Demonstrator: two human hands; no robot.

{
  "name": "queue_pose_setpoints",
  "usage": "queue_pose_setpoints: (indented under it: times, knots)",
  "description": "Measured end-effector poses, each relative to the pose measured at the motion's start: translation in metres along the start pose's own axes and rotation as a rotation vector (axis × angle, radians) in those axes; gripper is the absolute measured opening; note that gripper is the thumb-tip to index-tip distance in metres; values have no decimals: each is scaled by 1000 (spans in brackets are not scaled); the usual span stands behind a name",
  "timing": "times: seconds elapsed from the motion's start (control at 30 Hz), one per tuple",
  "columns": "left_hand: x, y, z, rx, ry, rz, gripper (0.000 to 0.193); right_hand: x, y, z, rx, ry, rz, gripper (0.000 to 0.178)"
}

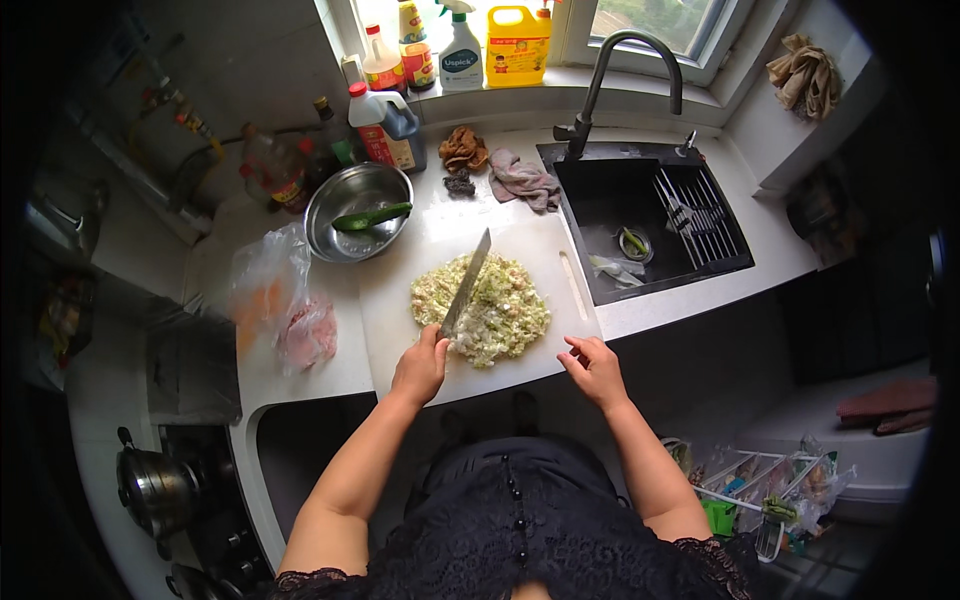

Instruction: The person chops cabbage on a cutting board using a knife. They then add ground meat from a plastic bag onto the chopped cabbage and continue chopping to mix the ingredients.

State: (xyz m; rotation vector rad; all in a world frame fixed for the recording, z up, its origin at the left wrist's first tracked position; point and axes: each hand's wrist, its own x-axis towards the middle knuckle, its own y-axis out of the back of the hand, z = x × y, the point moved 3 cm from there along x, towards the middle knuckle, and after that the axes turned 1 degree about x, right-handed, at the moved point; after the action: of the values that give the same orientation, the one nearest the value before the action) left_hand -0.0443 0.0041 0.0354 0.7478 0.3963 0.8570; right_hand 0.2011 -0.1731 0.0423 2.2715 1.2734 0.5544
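Black top (520, 500): nearest, on me, below the board.
Left grip (420, 372): wrapped round the knife (468, 285), blade across the chopped food.
Right grip (594, 372): fingers loosely spread, empty, beside the board (562, 345).
Chopped food (505, 310): mid-board; a hard sweep could spill it off the near edge.
Knife risk: a slack hold might let it twist.
Table (655, 315): white, black sink (590, 284) at right.
Room: daylight through the window (660, 25).

Looking down from the head

The fisheye view slants forward over the black top (450, 545), the counter (775, 238) close below, left hand (418, 374) and right hand (595, 374) near mid-frame, the window (650, 25) at the upper edge; straight edges bend toward a dark rim.
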Motion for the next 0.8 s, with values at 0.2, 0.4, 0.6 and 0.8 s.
queue_pose_setpoints:
  times: [0.2,0.4,0.6,0.8]
  knots:
    - [-3,-6,-16,96,5,-29,29,1,-3,4,22,-42,4,32]
    - [-4,-5,-24,106,21,-22,29,2,-10,8,24,-76,-3,31]
    - [-3,13,-12,-5,-38,61,28,2,-12,10,46,-104,-2,30]
    - [-4,4,-31,75,-26,23,29,2,-15,15,45,-112,-16,30]
